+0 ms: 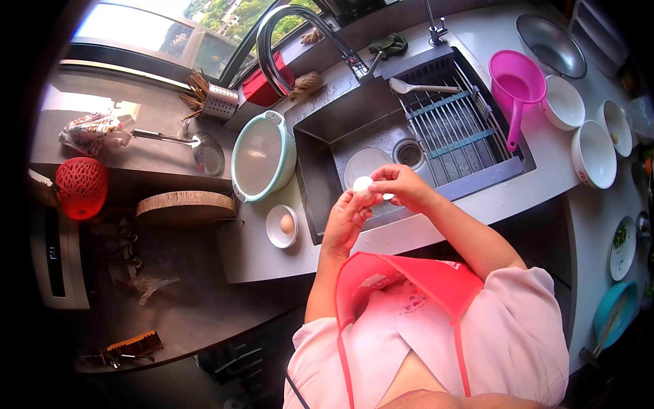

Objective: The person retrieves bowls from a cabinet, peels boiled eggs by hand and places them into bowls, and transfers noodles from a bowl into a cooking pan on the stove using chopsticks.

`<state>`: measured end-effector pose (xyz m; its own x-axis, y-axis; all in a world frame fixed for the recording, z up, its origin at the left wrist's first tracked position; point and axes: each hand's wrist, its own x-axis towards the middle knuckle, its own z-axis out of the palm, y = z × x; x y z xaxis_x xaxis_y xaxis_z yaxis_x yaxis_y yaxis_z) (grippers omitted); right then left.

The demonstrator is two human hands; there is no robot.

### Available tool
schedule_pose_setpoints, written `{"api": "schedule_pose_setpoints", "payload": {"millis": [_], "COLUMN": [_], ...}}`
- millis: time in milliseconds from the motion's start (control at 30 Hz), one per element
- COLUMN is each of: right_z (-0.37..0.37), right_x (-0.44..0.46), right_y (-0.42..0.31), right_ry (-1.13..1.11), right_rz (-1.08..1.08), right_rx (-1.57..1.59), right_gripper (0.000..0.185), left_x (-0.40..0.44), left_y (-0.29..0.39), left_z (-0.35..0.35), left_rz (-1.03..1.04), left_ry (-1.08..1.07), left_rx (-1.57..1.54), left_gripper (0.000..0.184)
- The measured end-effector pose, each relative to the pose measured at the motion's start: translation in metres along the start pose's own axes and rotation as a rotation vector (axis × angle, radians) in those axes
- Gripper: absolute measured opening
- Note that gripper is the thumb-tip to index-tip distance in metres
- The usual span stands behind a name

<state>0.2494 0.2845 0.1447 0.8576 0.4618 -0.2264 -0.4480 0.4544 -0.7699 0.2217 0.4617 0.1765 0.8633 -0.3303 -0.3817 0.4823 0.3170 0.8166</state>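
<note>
Over the front of the sink, my left hand (347, 219) is closed around a smooth white egg (362, 185), which looks at least partly peeled. The fingers of my right hand (402, 185) are bent and pinch at the egg's right side. A small white patch shows beneath those fingers; what it is I cannot make out. Below and beyond my hands a pale round plate (364, 162) lies in the sink (325, 123). On the counter left of the sink, a small white bowl (273, 235) contains a brown egg (287, 224).
A pale green basin (238, 167) stands left of the sink, beneath a curved faucet (266, 48). The drying rack (453, 123) holds a white spoon (426, 88). To the right are a pink dipper (516, 78) and several white bowls (594, 155). A round wooden board (185, 206) stands at left.
</note>
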Motion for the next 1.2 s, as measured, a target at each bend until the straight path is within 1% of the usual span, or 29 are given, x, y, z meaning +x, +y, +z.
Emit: {"api": "schedule_pose_setpoints", "payload": {"millis": [33,100,133,200,300,433,500,633,733,800,900,1000,1067,1133,1200], "right_z": [-0.001,0.000,0.001,0.001,-0.002,0.000,-0.001,-0.002,-0.007,-0.007,0.000,0.000,0.000,0.002,0.001], "right_x": [0.000,0.000,-0.002,-0.002,0.001,0.001,0.003,0.005,0.008,0.007,0.002,0.003,0.003,0.002,0.003], "right_y": [0.001,0.000,-0.002,-0.001,0.003,0.005,0.008,0.009,0.013,0.012,0.008,0.007,0.005,0.003,0.005], "right_ry": [-0.004,-0.009,-0.025,-0.041,-0.061,-0.031,-0.013,0.036,0.038,0.032,0.009,-0.044,-0.026,-0.046,-0.067], "right_rz": [0.003,0.006,0.016,0.026,0.036,0.030,0.014,0.028,0.018,0.011,0.002,0.019,0.004,0.008,0.014], "right_rx": [-0.004,-0.007,-0.022,-0.038,-0.037,-0.042,-0.064,-0.015,0.044,0.081,0.121,0.116,-0.075,-0.067,-0.058], "right_gripper": [0.027,0.028,0.028,0.028,0.028,0.022,0.021,0.019,0.020,0.020,0.021,0.023,0.026,0.029,0.031], "left_x": [0.000,-0.002,-0.003,-0.004,-0.006,-0.007,-0.006,-0.008,-0.008,-0.008,-0.007,-0.005,-0.004,-0.002,-0.001], "left_y": [0.000,0.001,0.002,0.003,0.004,0.007,0.006,0.010,0.011,0.012,0.009,0.010,0.010,0.009,0.008], "left_z": [0.000,0.000,0.002,0.009,0.007,0.009,0.008,0.011,0.010,0.006,0.004,0.006,0.007,0.008,0.009], "left_rz": [0.000,0.015,0.014,0.073,0.057,0.022,0.001,0.019,-0.007,0.015,0.073,0.054,0.059,0.066,0.058], "left_ry": [0.000,0.023,0.024,0.093,0.083,0.079,0.115,0.081,0.083,0.001,0.020,-0.010,-0.002,0.008,0.061], "left_rx": [0.000,0.183,0.183,0.319,0.322,0.304,0.306,0.287,0.225,0.127,0.047,0.073,0.084,0.094,0.195], "left_gripper": [0.042,0.041,0.041,0.042,0.043,0.044,0.041,0.038,0.035,0.040,0.044,0.047,0.048,0.049,0.048]}}
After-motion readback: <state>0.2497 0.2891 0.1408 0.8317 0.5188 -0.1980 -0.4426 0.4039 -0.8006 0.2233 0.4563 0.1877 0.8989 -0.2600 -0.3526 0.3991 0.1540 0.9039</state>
